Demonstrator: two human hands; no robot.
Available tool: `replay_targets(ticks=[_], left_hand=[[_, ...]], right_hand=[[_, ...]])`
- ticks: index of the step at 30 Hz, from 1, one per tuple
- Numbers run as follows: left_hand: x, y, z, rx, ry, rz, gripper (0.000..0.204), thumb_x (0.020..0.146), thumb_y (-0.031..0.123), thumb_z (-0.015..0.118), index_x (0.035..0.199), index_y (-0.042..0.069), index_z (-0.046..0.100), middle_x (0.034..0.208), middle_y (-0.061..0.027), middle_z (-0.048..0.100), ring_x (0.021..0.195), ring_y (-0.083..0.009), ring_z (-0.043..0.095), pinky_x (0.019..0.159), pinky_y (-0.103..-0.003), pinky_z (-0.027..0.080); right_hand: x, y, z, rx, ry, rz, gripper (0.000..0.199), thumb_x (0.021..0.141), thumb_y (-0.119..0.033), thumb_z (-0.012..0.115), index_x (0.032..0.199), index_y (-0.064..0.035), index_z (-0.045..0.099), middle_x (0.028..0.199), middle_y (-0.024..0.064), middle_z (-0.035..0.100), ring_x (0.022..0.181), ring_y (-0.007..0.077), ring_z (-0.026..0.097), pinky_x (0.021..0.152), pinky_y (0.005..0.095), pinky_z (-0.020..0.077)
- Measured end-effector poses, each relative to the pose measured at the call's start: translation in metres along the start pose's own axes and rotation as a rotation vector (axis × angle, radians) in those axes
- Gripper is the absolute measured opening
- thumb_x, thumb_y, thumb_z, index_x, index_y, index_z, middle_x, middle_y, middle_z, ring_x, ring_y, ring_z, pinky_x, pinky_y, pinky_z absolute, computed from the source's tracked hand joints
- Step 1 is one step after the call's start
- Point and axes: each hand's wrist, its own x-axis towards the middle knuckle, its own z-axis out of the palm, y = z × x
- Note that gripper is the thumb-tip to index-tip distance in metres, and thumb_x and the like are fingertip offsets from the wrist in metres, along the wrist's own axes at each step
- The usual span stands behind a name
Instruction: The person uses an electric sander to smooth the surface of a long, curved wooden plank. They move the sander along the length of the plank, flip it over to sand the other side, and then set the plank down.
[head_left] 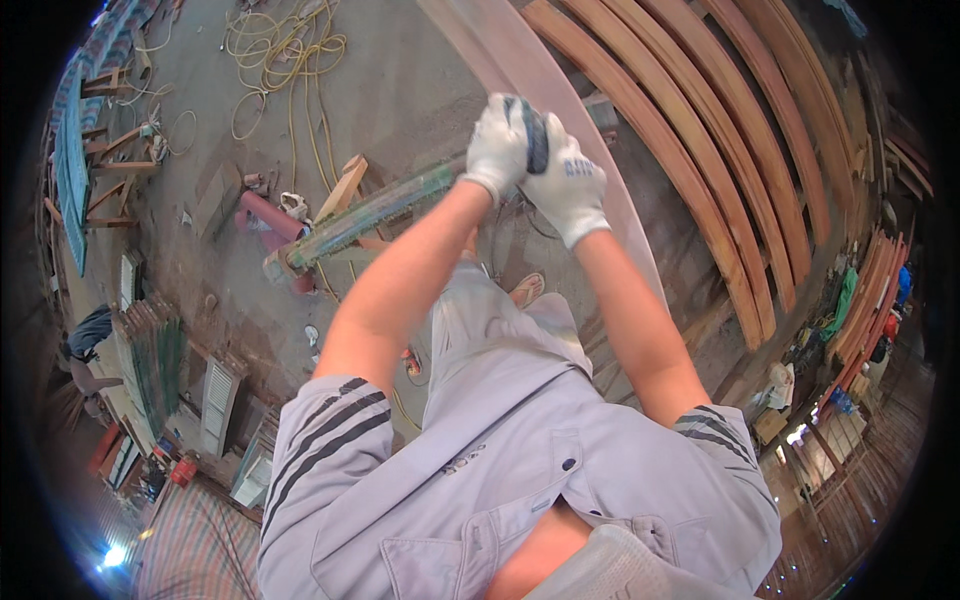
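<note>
Nearest to us is our own grey work garment [610,480], its short sleeves [325,435] banded with dark stripes, and from them our bare forearms reach forward. Below, a sandalled foot [527,290] shows on the floor [400,110]. Our left hand [497,145] and right hand [568,188], both in white work gloves, meet side by side, and the grip of each is clamped on a small dark grey object [538,150] between them; the gloves cover too much of it for us to tell its kind. It sits over a long, pale pinkish curved board [520,70], which runs from the top edge down past our right forearm. To our left, a worn greenish beam [380,215] slants up toward our hands, with a wood offcut [342,188] and a dark red pipe [270,222] near it. To our right, several curved reddish-brown planks [655,150] lie in a row. Farther off we see a tangle of yellow cable [285,50], a blue slatted piece [70,170] at far left, and another plank stack [870,305] at far right.
</note>
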Motion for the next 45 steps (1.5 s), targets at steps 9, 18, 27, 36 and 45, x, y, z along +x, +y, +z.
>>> replay_targets(ticks=[9,18,27,36,45], left_hand=[[-0.25,0.008,0.117,-0.054,-0.246,0.173,0.036,0.116,0.032,0.054,0.139,0.004,0.06,0.135,-0.0303,0.065,0.129,-0.0511,0.061,0.115,-0.058,0.046],[-0.336,0.027,0.154,-0.027,-0.582,0.196,0.035,0.113,0.028,0.058,0.137,0.004,0.064,0.127,-0.0293,0.072,0.124,-0.0515,0.066,0.11,-0.058,0.05],[-0.197,0.033,0.057,0.228,-0.647,0.538,0.054,0.106,0.021,0.066,0.156,0.004,0.057,0.162,-0.031,0.05,0.15,-0.0527,0.05,0.128,-0.055,0.043],[-0.038,0.077,-0.003,0.65,-1.061,0.733,0.092,0.085,0.02,0.089,0.164,0.006,0.044,0.158,-0.0236,0.056,0.14,-0.048,0.063,0.114,-0.053,0.056],[-0.111,0.077,0.078,0.741,-1.256,0.8,0.086,0.076,0.032,0.101,0.146,0.008,0.056,0.138,-0.0224,0.07,0.124,-0.0466,0.071,0.103,-0.054,0.06]], right_hand=[[-0.248,0.134,-0.039,0.069,-0.061,0.174,0.091,0.083,-0.045,0.094,0.16,-0.0149,0.057,0.131,0.0195,0.078,0.111,0.0406,0.08,0.091,0.0523,0.0636],[-0.371,0.198,-0.037,0.133,0.067,0.262,0.082,0.082,-0.035,0.091,0.155,-0.0146,0.059,0.141,0.0159,0.073,0.118,0.0407,0.077,0.097,0.0532,0.0631],[-0.222,0.115,-0.031,0.266,0.018,0.246,0.071,0.089,-0.042,0.085,0.15,-0.0162,0.06,0.135,0.0147,0.074,0.117,0.0404,0.077,0.097,0.0539,0.063],[-0.108,0.056,-0.022,0.257,-0.052,0.21,0.064,0.093,-0.035,0.08,0.149,-0.0122,0.059,0.128,0.0224,0.073,0.103,0.0374,0.082,0.085,0.053,0.0645],[-0.216,0.106,-0.032,0.347,-0.044,0.378,0.063,0.09,-0.033,0.083,0.146,-0.0167,0.061,0.128,0.0203,0.071,0.102,0.0402,0.08,0.09,0.0528,0.0633]])
